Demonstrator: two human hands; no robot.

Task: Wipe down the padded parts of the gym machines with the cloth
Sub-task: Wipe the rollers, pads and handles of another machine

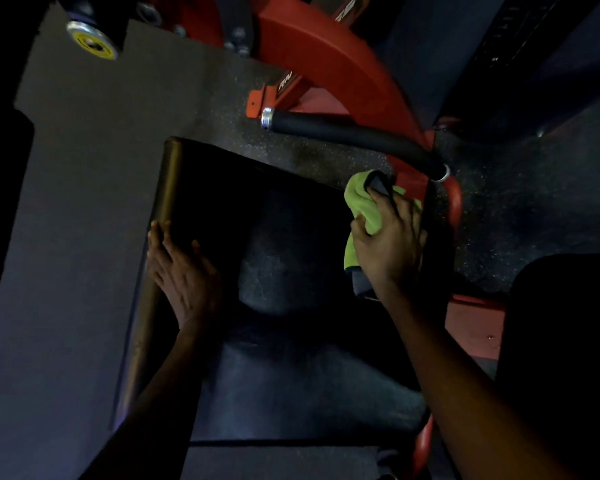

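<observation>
A black padded seat (257, 209) of a red gym machine fills the middle of the head view. My left hand (182, 271) lies flat on the pad's left edge with its fingers straight. At the pad's right edge my right hand (392, 240) grips a bunched lime-green cloth (364, 206) with a dark border. The cloth sits against the pad's far right corner, just below the machine's black handle grip (347, 136).
The red machine frame (343, 60) curves across the top and down the right side. A yellow-capped metal weight peg (90, 41) sticks out at top left. Dark rubber flooring (84, 202) surrounds the seat. Another black pad (565, 341) stands at the right.
</observation>
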